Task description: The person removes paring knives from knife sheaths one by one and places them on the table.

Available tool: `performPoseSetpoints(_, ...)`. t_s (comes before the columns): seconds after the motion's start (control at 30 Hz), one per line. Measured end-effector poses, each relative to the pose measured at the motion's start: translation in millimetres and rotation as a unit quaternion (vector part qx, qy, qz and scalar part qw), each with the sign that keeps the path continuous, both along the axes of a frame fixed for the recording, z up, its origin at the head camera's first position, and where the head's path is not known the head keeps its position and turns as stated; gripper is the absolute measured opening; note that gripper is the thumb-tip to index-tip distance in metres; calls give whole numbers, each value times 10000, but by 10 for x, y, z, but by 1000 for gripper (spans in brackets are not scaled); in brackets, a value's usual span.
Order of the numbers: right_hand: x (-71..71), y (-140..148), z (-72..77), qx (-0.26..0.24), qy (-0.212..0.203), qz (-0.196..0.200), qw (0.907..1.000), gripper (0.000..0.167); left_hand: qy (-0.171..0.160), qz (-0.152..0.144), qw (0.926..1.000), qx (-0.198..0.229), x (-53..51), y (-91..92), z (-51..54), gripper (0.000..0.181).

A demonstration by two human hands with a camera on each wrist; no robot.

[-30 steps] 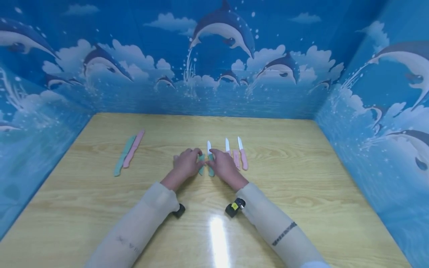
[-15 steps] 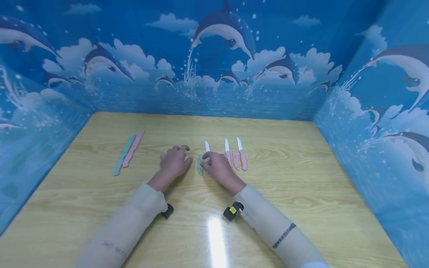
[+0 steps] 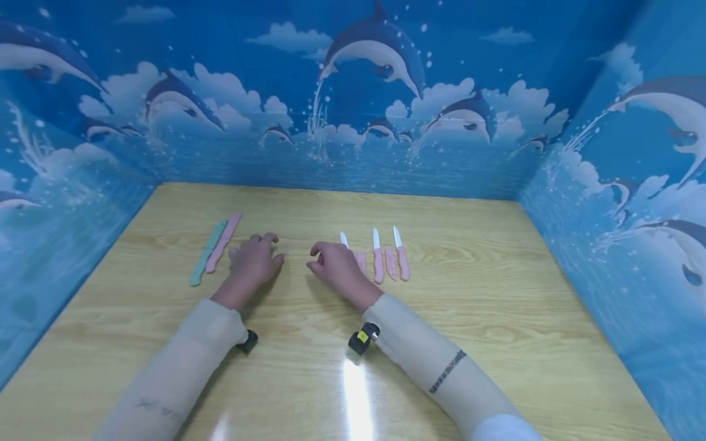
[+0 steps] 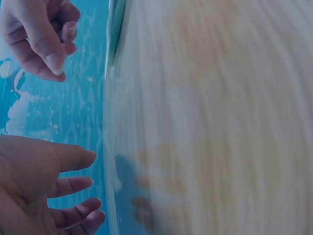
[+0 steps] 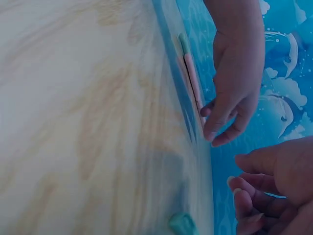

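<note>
My left hand (image 3: 254, 263) is over the table with fingers spread and bent, holding nothing. It is just right of a long pink knife (image 3: 223, 244) and a long green knife (image 3: 208, 252) lying side by side. My right hand (image 3: 339, 269) hovers near the table's middle, fingers loosely curled, with nothing visible in them. It covers most of a small knife, whose white blade (image 3: 344, 239) sticks out behind it. Right of that hand lie a pink sheath (image 3: 361, 260), a pink-handled knife (image 3: 377, 257), another pink sheath (image 3: 390, 263) and a second pink-handled knife (image 3: 402, 260).
The wooden table (image 3: 469, 318) is enclosed at the back and sides by blue dolphin-print walls (image 3: 353, 153). In the right wrist view, the rounded end of a green thing (image 5: 182, 224) shows on the table below the right hand.
Both hands have moved left, the left hand farther, toward the long knives. They were close together over the small green knife and green sheath, which my right hand now mostly hides.
</note>
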State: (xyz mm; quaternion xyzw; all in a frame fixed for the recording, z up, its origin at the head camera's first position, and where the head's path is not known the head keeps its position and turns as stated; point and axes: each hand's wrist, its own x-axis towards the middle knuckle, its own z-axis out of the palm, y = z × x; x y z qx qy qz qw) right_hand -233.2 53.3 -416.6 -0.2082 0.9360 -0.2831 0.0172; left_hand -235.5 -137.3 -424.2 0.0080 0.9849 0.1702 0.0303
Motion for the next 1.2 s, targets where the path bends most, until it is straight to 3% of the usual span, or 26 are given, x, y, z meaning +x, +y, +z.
performPoseSetpoints(0.3, -95, -260, 111, 407, 156, 114, 9990, 23, 78, 145, 9998, -92, -5, -291, 0, 46)
performPoseSetpoints(0.5, -190, -416, 131, 715, 171, 118, 9972, 25, 25, 327, 9995, -35, -8, -383, 9, 47)
performPoseSetpoints(0.6, -244, -500, 124, 830, 255, 172, 9961, 25, 210, 441, 9988, -65, 7, -455, 8, 45)
performPoseSetpoints(0.8, -390, -643, 99, 969, 474, 303, 9937, 25, 561, 560, 9955, -514, 25, -598, -3, 43)
performPoseSetpoints(1.0, -541, -785, 83, 1135, 587, 365, 9911, 24, 405, 660, 9943, -736, 34, -649, 24, 41)
performPoseSetpoints(1.2, -562, -1033, 49, 1485, 618, 447, 9860, 17, 171, 650, 9922, -1047, 100, -739, 63, 40)
